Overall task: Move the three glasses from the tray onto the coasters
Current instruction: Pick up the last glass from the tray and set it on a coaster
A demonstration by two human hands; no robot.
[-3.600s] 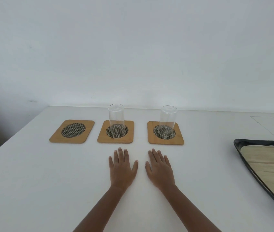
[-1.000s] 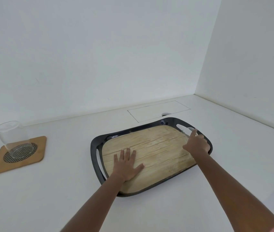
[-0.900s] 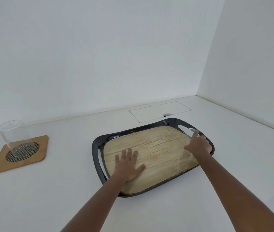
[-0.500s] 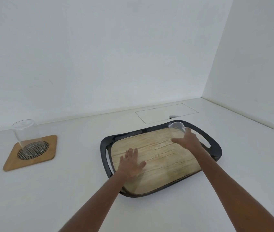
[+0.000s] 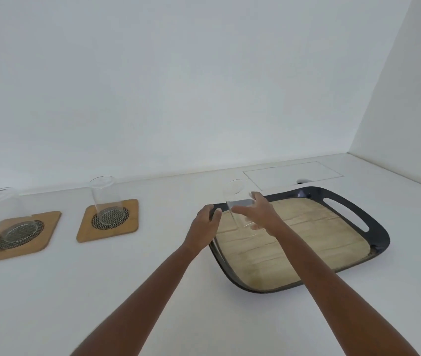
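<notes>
One clear glass (image 5: 240,209) rides upright in my right hand (image 5: 260,217), fingers wrapped round it; my open, empty left hand (image 5: 204,226) sits just left, toward the coasters (image 5: 107,222).

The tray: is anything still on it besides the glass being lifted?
The tray's wood-look surface looks bare. The right hand holds the glass above its left end; the hands and forearm hide a strip there.

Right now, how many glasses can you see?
3. One glass stands on the far-left coaster, one on the next coaster, and the third is held in the right hand above the tray.
</notes>
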